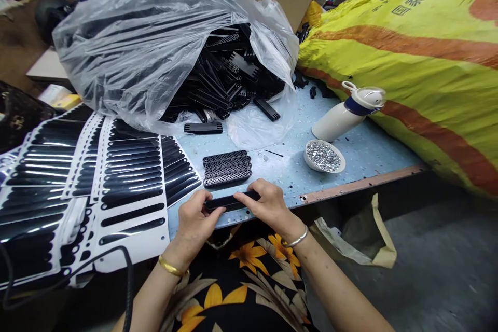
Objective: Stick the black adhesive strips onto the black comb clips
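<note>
Between my two hands, at the table's front edge, is a slim black plastic strip-shaped piece (227, 203). My left hand (197, 219) pinches its left end, thumb in front and fingers behind. At its right end, my right hand (269, 203) grips it, the thumb lying along the top. Just beyond the hands lies a row of several black pieces (227, 168) with a mesh-patterned face, set side by side. Left of my left hand are sheets of glossy black rounded strips (131, 182) on white backing; a couple of backing spaces show bare white.
A big clear plastic bag (132, 57) spills black comb-like pieces (218, 78). Right stand a bowl (324, 156) of small shiny metal parts and a tilted white bottle (342, 118). A bulky yellow sack (404, 52) leans over the right side. A black cable (128, 270) hangs lower left.
</note>
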Demonstrator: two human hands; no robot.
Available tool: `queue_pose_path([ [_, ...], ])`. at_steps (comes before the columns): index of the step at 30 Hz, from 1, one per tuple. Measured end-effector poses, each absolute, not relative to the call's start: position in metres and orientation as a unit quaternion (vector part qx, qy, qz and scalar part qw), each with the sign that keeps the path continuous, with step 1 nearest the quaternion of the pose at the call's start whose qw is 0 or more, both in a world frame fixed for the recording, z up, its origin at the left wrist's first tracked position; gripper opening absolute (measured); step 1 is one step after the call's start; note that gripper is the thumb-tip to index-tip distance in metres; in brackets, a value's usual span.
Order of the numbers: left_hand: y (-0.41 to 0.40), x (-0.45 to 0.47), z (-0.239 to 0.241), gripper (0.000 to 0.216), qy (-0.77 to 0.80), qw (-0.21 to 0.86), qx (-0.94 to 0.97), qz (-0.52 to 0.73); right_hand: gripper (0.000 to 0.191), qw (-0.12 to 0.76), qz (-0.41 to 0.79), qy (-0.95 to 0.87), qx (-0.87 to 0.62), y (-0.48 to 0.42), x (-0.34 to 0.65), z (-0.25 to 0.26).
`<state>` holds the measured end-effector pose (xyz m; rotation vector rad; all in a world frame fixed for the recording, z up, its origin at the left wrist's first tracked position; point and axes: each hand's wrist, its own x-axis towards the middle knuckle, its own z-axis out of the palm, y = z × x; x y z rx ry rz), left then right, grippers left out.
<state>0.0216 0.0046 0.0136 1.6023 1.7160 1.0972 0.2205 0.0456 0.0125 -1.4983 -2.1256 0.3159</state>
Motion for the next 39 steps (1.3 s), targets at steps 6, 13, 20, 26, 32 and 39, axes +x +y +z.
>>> queue_pose_path([
  [6,0.003,0.017,0.009,0.017,0.616,0.203,0.658,0.383,0.035,0.282,0.146,-0.806,-0.5,0.041,0.234,0.015],
  [13,-0.009,0.024,0.028,0.019,0.476,-0.013,0.766,0.432,0.037,0.304,0.103,-0.803,-0.502,0.043,0.234,0.008],
  [20,-0.011,0.053,0.028,0.042,0.367,0.078,0.869,0.323,0.042,0.337,0.106,-0.8,-0.484,0.047,0.238,-0.001],
  [26,-0.031,-0.014,0.022,0.037,0.486,0.034,0.792,0.368,0.039,0.371,0.109,-0.786,-0.483,0.048,0.238,0.0],
  [32,-0.092,-0.116,0.023,0.018,0.726,-0.146,0.575,0.347,0.043,0.371,0.122,-0.78,-0.489,0.045,0.236,0.006],
  [39,-0.116,-0.131,-0.01,0.034,0.821,0.146,0.362,0.417,0.051,0.279,0.12,-0.799,-0.519,0.059,0.243,0.014],
])
